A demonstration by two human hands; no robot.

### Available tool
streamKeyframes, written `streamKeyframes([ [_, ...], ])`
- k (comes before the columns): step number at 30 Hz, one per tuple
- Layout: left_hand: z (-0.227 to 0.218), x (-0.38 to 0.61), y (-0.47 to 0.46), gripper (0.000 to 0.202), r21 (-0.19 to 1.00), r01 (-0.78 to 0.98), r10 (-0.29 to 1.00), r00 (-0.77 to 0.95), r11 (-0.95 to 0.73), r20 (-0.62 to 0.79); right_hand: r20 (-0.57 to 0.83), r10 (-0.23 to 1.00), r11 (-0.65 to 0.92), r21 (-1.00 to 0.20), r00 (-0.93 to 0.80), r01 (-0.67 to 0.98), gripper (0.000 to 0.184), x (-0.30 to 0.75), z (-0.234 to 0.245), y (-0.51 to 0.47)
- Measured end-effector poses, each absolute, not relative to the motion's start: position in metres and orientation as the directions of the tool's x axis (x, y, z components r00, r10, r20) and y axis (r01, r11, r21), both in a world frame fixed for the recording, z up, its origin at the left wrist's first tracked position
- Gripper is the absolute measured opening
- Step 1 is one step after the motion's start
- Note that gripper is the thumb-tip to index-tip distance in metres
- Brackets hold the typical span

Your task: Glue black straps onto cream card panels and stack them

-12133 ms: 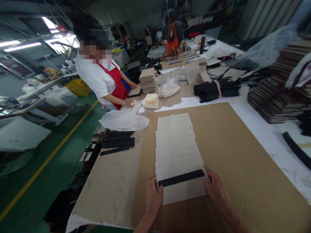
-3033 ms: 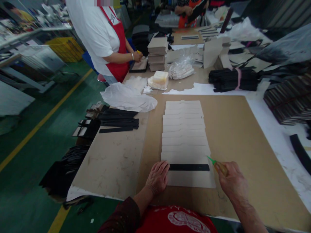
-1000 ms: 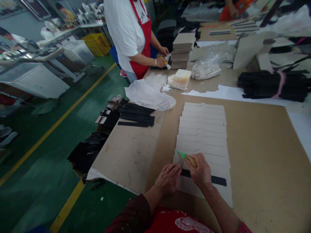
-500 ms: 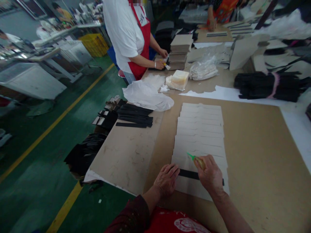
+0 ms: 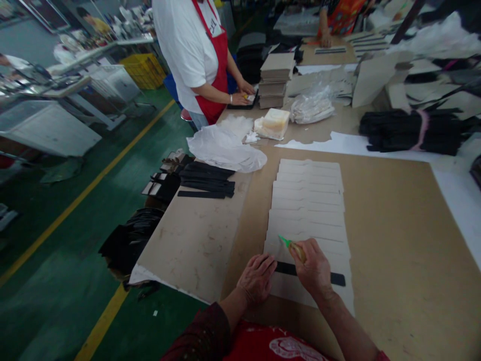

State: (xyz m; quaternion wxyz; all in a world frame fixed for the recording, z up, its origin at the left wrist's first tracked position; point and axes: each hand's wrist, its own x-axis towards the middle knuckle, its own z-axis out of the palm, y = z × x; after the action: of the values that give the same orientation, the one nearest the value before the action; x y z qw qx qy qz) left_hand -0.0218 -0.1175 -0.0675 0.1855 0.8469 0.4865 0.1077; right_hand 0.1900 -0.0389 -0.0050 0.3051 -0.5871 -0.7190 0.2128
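My left hand (image 5: 257, 277) lies with its fingers flat on the left end of a black strip (image 5: 287, 268), against the pale grey card below it. My right hand (image 5: 314, 266) is closed round a small amber squeeze bottle (image 5: 298, 250), whose green nozzle (image 5: 284, 241) points up and left. It is above the middle of the strip and covers part of it; the strip's rounded right end shows beyond the wrist. The strip lies across the nearest of several overlapping pale grey cards (image 5: 306, 220), which run away from me in a column.
More black strips (image 5: 206, 178) lie at the table's left edge, beside a crumpled white plastic sheet (image 5: 227, 150). A pale block (image 5: 276, 123) and a tied black bundle (image 5: 413, 131) are farther back. Across the table stands a co-worker in a red apron (image 5: 214, 75) near stacked boards (image 5: 277, 80).
My right hand has moved left along the strip with the squeeze bottle, uncovering the strip's right end. My left hand stays in place. The co-worker's hands have shifted slightly.
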Motion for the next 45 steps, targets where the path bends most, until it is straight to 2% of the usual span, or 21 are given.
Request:
streamKeyframes([
  [5, -0.068, -0.022, -0.117, 0.057, 0.413, 0.785, 0.862, 0.507, -0.462, 0.0, 0.185, 0.969, 0.246, -0.684, -0.162, 0.687, 0.012, 0.181, -0.005, -0.039],
  [17, -0.071, -0.023, -0.117, 0.059, 0.379, 0.795, 0.858, 0.514, -0.474, -0.004, 0.184, 0.983, 0.109, -0.588, 0.002, 0.802, 0.028, 0.245, 0.001, -0.041],
  [24, -0.07, -0.023, -0.117, 0.057, 0.368, 0.794, 0.855, 0.518, -0.484, 0.008, 0.177, 0.984, 0.124, -0.592, -0.022, 0.797, 0.026, 0.246, 0.001, -0.042],
  [41, -0.065, -0.021, -0.115, 0.059, 0.354, 0.801, 0.859, 0.512, -0.483, 0.016, 0.136, 0.986, -0.016, -0.511, 0.099, 0.859, 0.037, 0.277, 0.007, -0.05],
  [45, -0.066, -0.021, -0.114, 0.061, 0.35, 0.802, 0.859, 0.511, -0.485, 0.02, 0.15, 0.987, 0.024, -0.506, 0.06, 0.862, 0.034, 0.276, 0.006, -0.05],
])
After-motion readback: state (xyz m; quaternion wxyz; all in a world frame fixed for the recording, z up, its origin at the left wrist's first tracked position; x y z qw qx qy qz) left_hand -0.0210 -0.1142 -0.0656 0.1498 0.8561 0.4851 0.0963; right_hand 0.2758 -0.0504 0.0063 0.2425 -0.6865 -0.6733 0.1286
